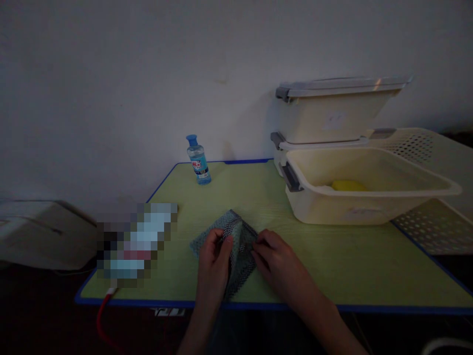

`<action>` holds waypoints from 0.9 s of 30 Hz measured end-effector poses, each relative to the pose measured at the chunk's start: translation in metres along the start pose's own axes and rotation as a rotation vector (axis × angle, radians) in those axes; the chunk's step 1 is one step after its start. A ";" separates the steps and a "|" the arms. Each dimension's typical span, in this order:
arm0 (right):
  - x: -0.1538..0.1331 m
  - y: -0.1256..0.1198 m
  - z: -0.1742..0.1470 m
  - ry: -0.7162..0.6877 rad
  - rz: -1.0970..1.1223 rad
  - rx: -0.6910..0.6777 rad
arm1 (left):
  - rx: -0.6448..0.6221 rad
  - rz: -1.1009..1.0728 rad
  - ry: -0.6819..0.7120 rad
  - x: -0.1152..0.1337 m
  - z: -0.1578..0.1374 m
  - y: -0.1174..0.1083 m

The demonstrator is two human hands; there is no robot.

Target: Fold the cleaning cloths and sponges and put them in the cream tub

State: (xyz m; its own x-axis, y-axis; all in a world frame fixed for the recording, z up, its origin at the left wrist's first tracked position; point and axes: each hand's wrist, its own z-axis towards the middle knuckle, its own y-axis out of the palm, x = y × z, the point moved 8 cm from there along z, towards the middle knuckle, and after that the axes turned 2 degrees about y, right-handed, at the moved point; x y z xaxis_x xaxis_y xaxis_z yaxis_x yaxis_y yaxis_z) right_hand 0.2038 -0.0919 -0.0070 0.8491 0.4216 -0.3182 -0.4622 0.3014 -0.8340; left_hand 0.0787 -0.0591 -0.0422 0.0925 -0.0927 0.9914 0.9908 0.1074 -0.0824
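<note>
A grey-green cloth [246,261] with a black-and-white checked edge lies partly folded near the front of the table [314,281]. My left hand [217,254] pinches a raised fold of it between thumb and fingers. At the cloth's right side, my right hand [273,256] has its fingertips closed on the edge. Part of the cloth is hidden behind my left hand.
A clear bottle with a blue cap [198,162] stands at the back left. A blurred-out device [148,236] with a red cable [100,315] lies at left. At right are an open cream bin [340,209] holding something yellow [349,186], stacked lidded boxes [332,116] and a perforated basket [439,227].
</note>
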 end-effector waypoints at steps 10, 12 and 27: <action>-0.011 0.007 -0.007 -0.121 -0.121 -0.098 | 0.114 -0.117 -0.037 0.001 0.000 -0.010; -0.013 0.005 -0.007 -0.141 -0.115 -0.108 | 0.086 -0.100 -0.009 0.003 0.000 -0.007; 0.030 -0.009 -0.006 0.271 0.428 0.080 | -0.349 0.628 0.453 0.022 -0.018 0.044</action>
State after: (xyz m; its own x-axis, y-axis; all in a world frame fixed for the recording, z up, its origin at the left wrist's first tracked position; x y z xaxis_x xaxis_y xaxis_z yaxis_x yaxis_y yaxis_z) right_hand 0.2351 -0.0870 -0.0118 0.6106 0.2879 -0.7377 -0.7919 0.2196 -0.5697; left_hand 0.1256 -0.0745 -0.0262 0.5928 -0.5132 0.6207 0.7090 -0.0330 -0.7044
